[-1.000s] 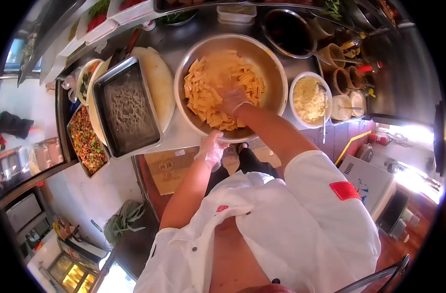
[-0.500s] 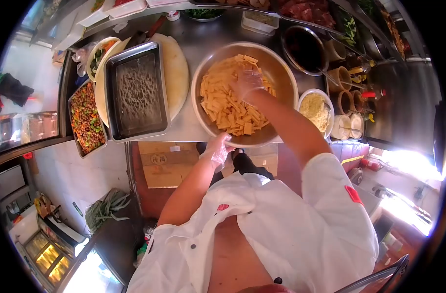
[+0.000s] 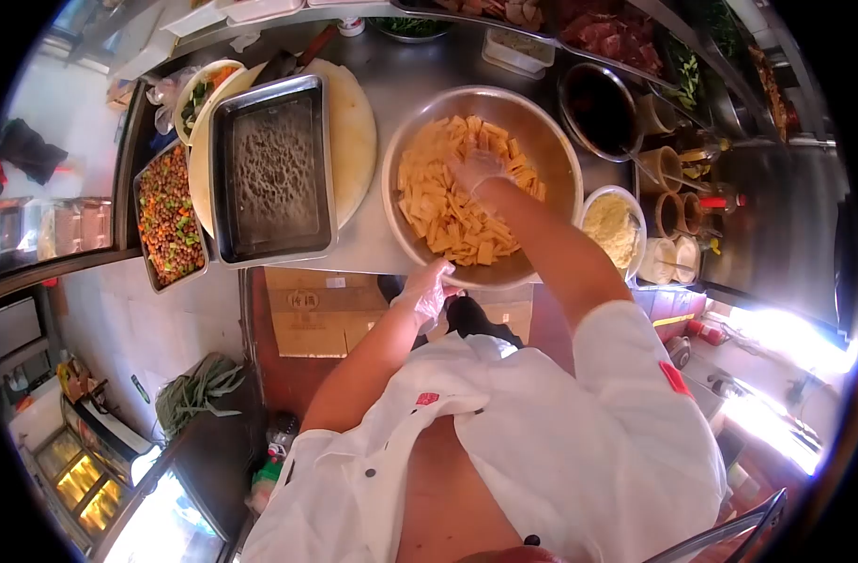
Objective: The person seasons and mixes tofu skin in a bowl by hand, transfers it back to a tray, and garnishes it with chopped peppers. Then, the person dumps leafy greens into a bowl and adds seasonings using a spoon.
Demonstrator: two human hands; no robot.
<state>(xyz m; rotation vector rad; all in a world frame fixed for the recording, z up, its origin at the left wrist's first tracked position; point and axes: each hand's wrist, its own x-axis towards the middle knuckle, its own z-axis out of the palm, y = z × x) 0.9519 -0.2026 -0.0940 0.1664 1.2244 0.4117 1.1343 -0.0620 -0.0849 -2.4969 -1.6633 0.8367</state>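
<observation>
A wide metal bowl (image 3: 558, 225) stands at the counter's front edge, with many pale orange strips (image 3: 448, 220) inside. My left hand (image 3: 426, 289), in a clear plastic glove, grips the bowl's near rim at its lower left. Inside the bowl, my right hand (image 3: 481, 171), also gloved, touches the top of the strips; its fingertips are blurred, and whether it grips any strips cannot be made out. Left of the bowl, an empty-looking wet metal tray (image 3: 271, 178) rests on a round board (image 3: 354, 141).
Right of the bowl are a white bowl of minced pale food (image 3: 609, 225), a pot of dark liquid (image 3: 598, 108) and several jars (image 3: 661, 166). At the left lie a tray of diced mix (image 3: 171, 216) and a vegetable bowl (image 3: 199, 94). A knife (image 3: 288, 64) lies behind the tray.
The view has shifted, so the counter items appear farther right. My right hand has moved from the lower middle of the strips toward their upper part. My left hand stays at the rim.
</observation>
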